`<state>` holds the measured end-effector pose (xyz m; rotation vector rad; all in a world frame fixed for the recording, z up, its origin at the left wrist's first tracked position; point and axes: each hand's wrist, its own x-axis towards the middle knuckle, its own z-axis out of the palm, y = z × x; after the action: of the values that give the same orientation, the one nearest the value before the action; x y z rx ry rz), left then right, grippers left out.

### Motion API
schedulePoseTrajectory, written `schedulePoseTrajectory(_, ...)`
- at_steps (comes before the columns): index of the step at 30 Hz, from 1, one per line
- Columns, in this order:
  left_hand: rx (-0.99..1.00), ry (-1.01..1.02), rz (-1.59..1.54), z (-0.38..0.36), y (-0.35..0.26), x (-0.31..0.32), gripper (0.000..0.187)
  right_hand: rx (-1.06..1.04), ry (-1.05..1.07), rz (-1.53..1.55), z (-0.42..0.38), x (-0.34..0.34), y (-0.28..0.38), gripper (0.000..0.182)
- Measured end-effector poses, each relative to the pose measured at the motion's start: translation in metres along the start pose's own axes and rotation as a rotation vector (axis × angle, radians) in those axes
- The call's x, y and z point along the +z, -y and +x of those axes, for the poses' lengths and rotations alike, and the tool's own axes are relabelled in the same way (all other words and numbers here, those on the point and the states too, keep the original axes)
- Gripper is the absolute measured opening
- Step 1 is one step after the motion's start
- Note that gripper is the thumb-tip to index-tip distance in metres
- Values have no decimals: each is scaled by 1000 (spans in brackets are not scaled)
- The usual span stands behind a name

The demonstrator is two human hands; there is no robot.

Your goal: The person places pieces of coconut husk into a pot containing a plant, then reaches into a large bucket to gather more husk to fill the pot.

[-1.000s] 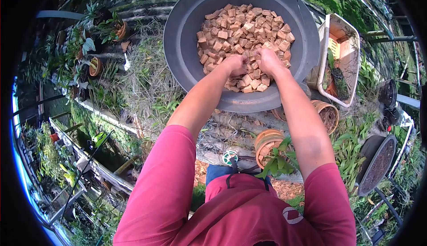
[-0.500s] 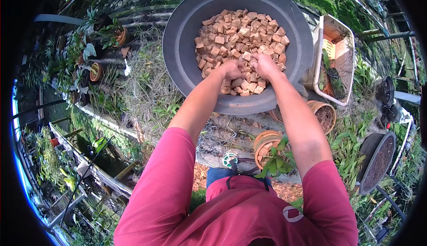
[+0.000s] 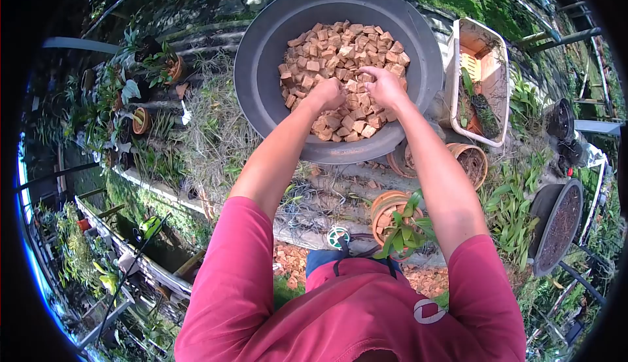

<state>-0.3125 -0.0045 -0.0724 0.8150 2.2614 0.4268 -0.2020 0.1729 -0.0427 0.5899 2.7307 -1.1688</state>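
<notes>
Brown husk-like chunks (image 3: 337,51) lie heaped in a gray basin (image 3: 260,77), its sloping wall apparently there to contain them; the right hand (image 3: 384,88) parts thumb from forefinger, while the left hand (image 3: 329,94) curls, its hold unclear.

Chunks (image 3: 356,117) lie in the basin (image 3: 258,68); right of it stands a tub (image 3: 494,81); nearer the body sit a pot (image 3: 472,166) and a potted plant (image 3: 407,236)

2 hands (image 3: 384,90), 1 big gray basin (image 3: 258,74), 1 rectangular cream tub (image 3: 498,94), 1 green-white reel (image 3: 339,236). Tan chunks (image 3: 337,51): dozens, too piled to count exactly.
</notes>
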Motion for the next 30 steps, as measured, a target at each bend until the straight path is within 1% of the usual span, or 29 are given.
schedulePoseTrajectory(1, -45, 30, -43, -2, 2, -9, 37, 28, 8, 6, -3, -7, 4, 53)
schedulePoseTrajectory(2, -35, 13, -40, -7, 4, -17, 38, 138, 46, 201, -4, -11, 6, 50)
schedulePoseTrajectory(5, -27, -59, -18, -22, 10, -32, 41, 127, 1, 562, -18, -22, 9, 49)
schedulePoseTrajectory(6, -37, -99, -3, -31, 8, -37, 43, 72, -57, 708, -29, -25, 15, 47)
schedulePoseTrajectory(8, -86, -149, 9, -52, 0, -48, 51, 28, -76, 721, -42, -34, 15, 48)
schedulePoseTrajectory(9, -109, -190, -125, -53, 5, -47, 45, 14, -87, 729, -52, -37, 14, 49)
schedulePoseTrajectory(10, -148, -173, -286, -74, -13, -59, 40, 7, -86, 742, -68, -46, 18, 52)
schedulePoseTrajectory(11, -189, -149, -446, -95, -33, -70, 36, 13, -85, 710, -87, -59, 28, 48)
schedulePoseTrajectory(13, -50, -147, -777, -107, -33, -67, 39, -65, -88, 813, -125, -74, 28, 41)
schedulePoseTrajectory(14, -54, -237, -829, -110, -36, -63, 31, -38, -114, 717, -145, -83, 30, 35)
schedulePoseTrajectory(15, -60, -302, -846, -109, -31, -59, 28, -40, -156, 762, -157, -79, 18, 34)
schedulePoseTrajectory(17, -143, -344, -734, -95, -8, -50, 23, 7, -211, 815, -184, -82, 13, 35)
schedulePoseTrajectory(19, -36, -154, -840, -121, -36, -61, 23, -20, -231, 853, -208, -83, 14, 35)
schedulePoseTrajectory(21, 87, 7, -973, -171, -91, -62, 26, -74, -203, 834, -232, -80, 16, 38)
schedulePoseTrajectory(22, 78, 55, -938, -199, -128, -58, 25, -56, -173, 782, -245, -83, 26, 32)
schedulePoseTrajectory(23, 141, 170, -960, -207, -140, -46, 25, -77, -200, 804, -255, -81, 30, 29)
schedulePoseTrajectory(24, 117, 184, -827, -219, -160, -33, 28, -100, -225, 824, -264, -79, 33, 26)
schedulePoseTrajectory(25, 131, 261, -801, -231, -178, -20, 32, -123, -249, 842, -272, -77, 35, 23)
schedulePoseTrajectory(26, 171, 248, -868, -242, -190, -3, 36, -168, -274, 775, -279, -77, 32, 18)
schedulePoseTrajectory(27, 178, 179, -792, -240, -190, 12, 38, -166, -313, 732, -288, -79, 31, 16)
schedulePoseTrajectory(29, 217, 227, -832, -246, -191, 30, 39, -132, -274, 631, -302, -79, 22, 17)
schedulePoseTrajectory(30, 184, 237, -876, -251, -195, 37, 39, -129, -245, 673, -309, -79, 20, 19)
